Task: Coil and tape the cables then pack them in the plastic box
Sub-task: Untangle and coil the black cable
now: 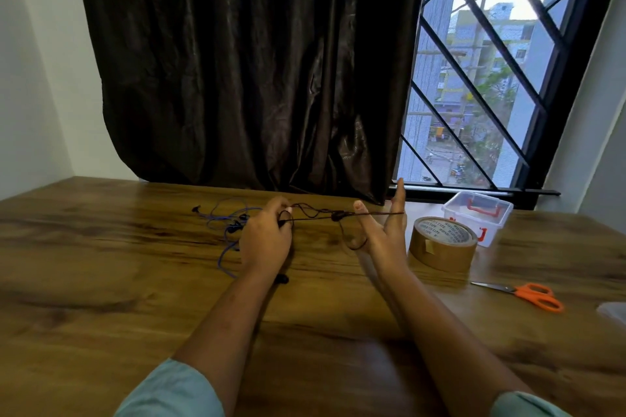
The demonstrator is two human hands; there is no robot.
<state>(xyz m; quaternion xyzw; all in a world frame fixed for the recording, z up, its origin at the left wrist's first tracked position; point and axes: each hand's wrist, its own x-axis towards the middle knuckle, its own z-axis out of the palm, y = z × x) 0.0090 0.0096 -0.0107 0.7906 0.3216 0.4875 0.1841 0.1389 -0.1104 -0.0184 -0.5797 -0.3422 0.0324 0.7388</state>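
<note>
The left hand [267, 237] is curled and pinches one end of the thin black cable [337, 215]. The right hand [382, 227] is flat, with straight fingers pointing up. The cable runs tight from the left hand to the right hand and goes over the straight fingers. A loop of it hangs under the right palm. I think the flat hand is used like a peg, so the cable can be wound round it into a neat coil. The pinch keeps the cable pulled tight so the loops do not slip.

The hands are apart, with the cable between them, just above the desk [101, 264].

A blue cable [222, 227] lies in a loose heap on the desk at 9 o'clock from the left hand, waiting for its turn.

The tape roll [442, 244] sits at 3 o'clock from the right hand, close by. The plastic box [477, 217] is at 2 o'clock, just behind the tape. The orange scissors [528, 294] lie at 4 o'clock.
</note>
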